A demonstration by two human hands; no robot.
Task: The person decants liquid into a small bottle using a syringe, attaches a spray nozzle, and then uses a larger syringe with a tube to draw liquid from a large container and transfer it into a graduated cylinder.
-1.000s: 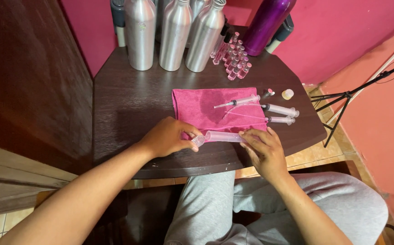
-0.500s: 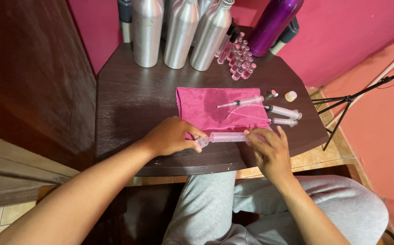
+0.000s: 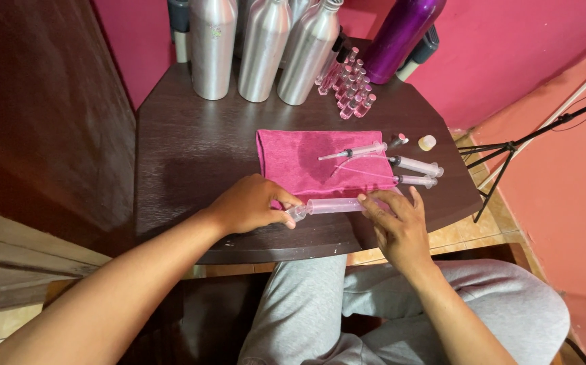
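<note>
A large clear syringe (image 3: 330,206) lies crosswise at the near edge of a pink cloth (image 3: 306,159) on the dark table (image 3: 185,155). My left hand (image 3: 252,203) pinches its left tip end. My right hand (image 3: 397,223) holds its right end with fingertips. On the cloth lies a thin syringe with a needle (image 3: 355,152). Two more syringes (image 3: 418,172) rest at the cloth's right edge.
Three silver metal bottles (image 3: 262,47) and a purple bottle (image 3: 401,34) stand at the back. Several small pink vials (image 3: 350,88) cluster beside them. A small cap (image 3: 427,142) and a tiny vial (image 3: 398,140) lie right of the cloth. A black tripod (image 3: 509,152) stands at right.
Both hands stay on the large syringe; they and it have barely shifted. The camera view has moved slightly.
</note>
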